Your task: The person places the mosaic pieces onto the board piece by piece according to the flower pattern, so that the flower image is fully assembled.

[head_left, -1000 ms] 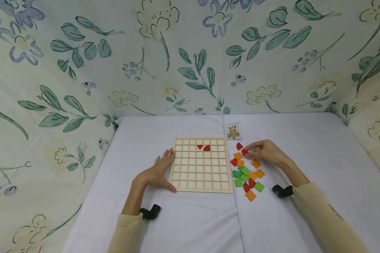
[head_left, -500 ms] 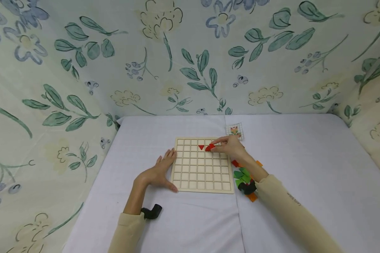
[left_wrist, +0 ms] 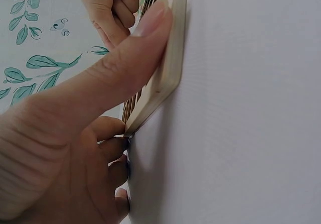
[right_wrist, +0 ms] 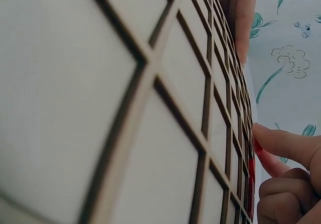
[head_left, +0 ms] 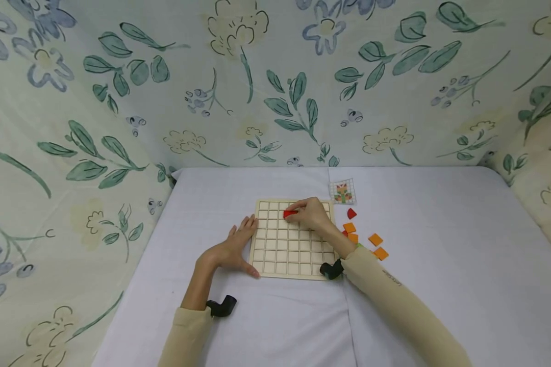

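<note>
Board (head_left: 271, 255), its edge probably steadied by my spread left hand (head_left: 233, 251); my right hand (head_left: 313, 214) pinches a red tile (head_left: 288, 214).

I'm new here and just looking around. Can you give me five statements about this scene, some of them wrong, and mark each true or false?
1. The left hand touches the wooden grid board. True.
2. That same hand is pinching a green piece. False: the right hand is the one pinching, and it has a red piece.
3. A small pattern card lies near the board's far right corner. True.
4. All the loose pieces sit inside the board's cells. False: several orange pieces lie on the white cloth to its right.
5. Both beige sleeves are in the head view. True.
</note>
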Available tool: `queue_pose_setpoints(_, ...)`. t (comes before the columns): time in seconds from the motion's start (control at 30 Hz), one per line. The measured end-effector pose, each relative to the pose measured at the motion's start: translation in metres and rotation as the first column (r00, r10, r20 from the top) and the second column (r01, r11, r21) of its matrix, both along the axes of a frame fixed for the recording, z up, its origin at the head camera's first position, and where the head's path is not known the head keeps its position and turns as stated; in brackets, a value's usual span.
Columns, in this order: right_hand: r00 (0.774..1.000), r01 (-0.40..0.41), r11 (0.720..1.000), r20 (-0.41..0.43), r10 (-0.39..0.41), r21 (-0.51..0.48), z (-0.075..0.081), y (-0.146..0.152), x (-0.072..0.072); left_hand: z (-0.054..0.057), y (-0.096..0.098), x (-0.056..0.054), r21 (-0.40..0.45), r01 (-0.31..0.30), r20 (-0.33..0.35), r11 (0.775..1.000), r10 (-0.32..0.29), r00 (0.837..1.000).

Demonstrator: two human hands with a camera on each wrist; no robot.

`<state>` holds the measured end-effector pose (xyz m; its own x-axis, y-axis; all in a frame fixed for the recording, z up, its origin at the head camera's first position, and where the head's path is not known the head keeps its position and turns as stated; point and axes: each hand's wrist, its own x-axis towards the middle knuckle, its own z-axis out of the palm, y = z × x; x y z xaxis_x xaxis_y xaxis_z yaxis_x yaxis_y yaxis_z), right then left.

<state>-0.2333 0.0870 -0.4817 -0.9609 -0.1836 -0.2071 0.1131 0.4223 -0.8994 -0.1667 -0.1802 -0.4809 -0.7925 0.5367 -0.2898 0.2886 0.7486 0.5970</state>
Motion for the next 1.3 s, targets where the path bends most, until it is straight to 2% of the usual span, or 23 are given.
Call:
queue_pose_setpoints(0.37, 0.999, 0.037, 0.999, -0.028, -0.037, 0.006, -0.002, -0.007, 0.003, -0.003, -0.002, -0.001, -0.015, 0.003, 0.008, 1.000, -0.003, 1.000)
queue_pose_setpoints(0.67, 0.995, 0.077, 0.997, -0.060, -0.076, 0.011, -0.006, -0.012, 0.002, 0.000, -0.001, 0.000, -0.008, 0.001, 0.005, 1.000, -0.001, 1.000)
queue_pose_setpoints(0.97, 0.995, 0.098, 0.994, -0.040, -0.096, 0.043, -0.006, -0.018, 0.002, -0.001, 0.000, -0.001, -0.015, 0.001, 0.007, 1.000, -0.001, 1.000)
queue_pose_setpoints(1.1, 0.994, 0.103, 0.993, -0.045, -0.101, 0.060, -0.005, -0.019, 0.003, -0.001, 0.000, -0.001, -0.015, 0.002, 0.008, 1.000, -0.002, 1.000)
queue_pose_setpoints(1.3, 0.996, 0.082, 0.996, -0.045, -0.081, 0.021, 0.002, -0.009, 0.008, 0.000, -0.001, -0.001, -0.007, -0.002, 0.014, 1.000, 0.002, 1.000)
